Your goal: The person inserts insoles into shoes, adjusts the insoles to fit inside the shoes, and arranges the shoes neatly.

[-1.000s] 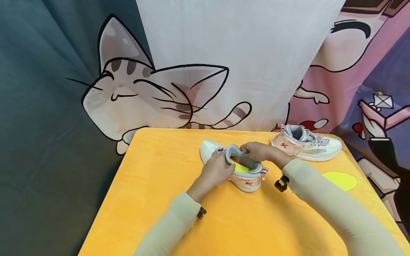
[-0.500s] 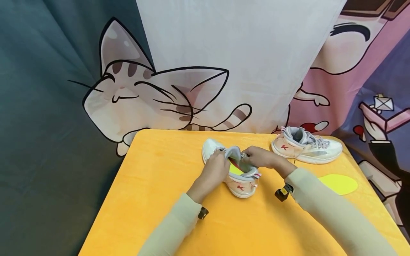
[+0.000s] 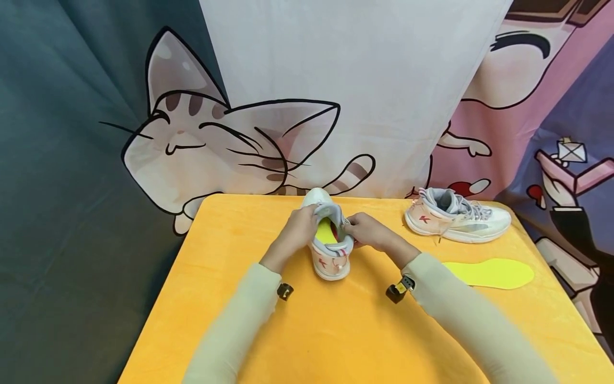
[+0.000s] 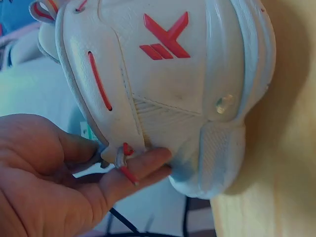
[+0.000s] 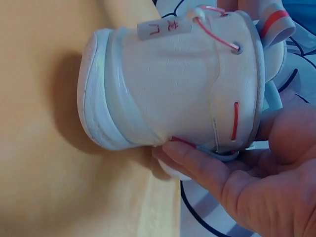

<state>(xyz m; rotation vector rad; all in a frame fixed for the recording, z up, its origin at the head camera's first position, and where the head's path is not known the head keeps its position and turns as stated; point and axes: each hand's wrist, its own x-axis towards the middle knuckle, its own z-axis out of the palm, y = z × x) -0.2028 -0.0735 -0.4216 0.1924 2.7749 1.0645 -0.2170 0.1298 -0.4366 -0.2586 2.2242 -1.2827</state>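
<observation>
A white sneaker (image 3: 331, 261) with a red logo at the heel points its toe toward the back edge of the table. Inside its opening lies a yellow-green insole (image 3: 326, 231). My left hand (image 3: 298, 229) pinches the left side of the collar, thumb inside and fingers outside, as the left wrist view shows near the red lace loop. On the opposite side my right hand (image 3: 371, 231) pinches the collar in the same way; in the right wrist view its fingers lie along the shoe's outer wall (image 5: 163, 89). The inner fingertips are hidden.
A matching sneaker (image 3: 458, 216) stands at the back right of the yellow table (image 3: 230, 234), toe to the right. In front of it a flat yellow-green insole (image 3: 494, 273) lies partly behind my right sleeve. A cartoon-printed curtain (image 3: 288, 64) hangs behind the table.
Both hands have turned the sneaker so its toe now points straight back, and have shifted it a little left. More of the loose insole shows beside the right sleeve.
</observation>
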